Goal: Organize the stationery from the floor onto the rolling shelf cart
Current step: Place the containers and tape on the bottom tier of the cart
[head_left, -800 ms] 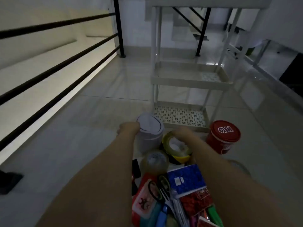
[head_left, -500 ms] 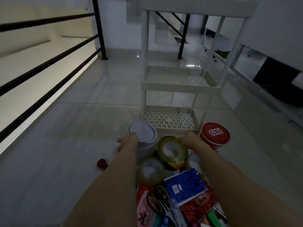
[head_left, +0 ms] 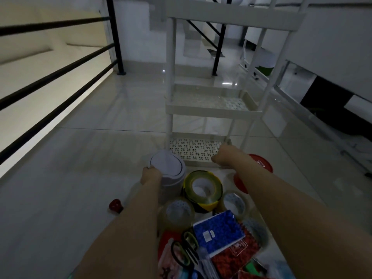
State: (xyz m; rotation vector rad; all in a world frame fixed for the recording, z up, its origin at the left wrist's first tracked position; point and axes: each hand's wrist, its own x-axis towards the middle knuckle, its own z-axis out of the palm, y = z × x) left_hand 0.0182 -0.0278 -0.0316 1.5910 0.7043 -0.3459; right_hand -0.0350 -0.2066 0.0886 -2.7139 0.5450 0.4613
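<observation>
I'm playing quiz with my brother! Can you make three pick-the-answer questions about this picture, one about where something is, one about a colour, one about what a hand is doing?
1. Where is the small red thing?
A. on the floor left of the pile
B. on the cart's middle shelf
C. inside the white bin

2. What colours is the big tape roll?
A. pink and white
B. yellow and black
C. all blue

3. What is the left hand doing?
A. holding scissors
B. resting flat on the floor
C. gripping the white bin

Answers: 1 A, it lies alone on the tiles; 2 B, its rim is striped; 3 C, the fingers wrap the bin's side.
</observation>
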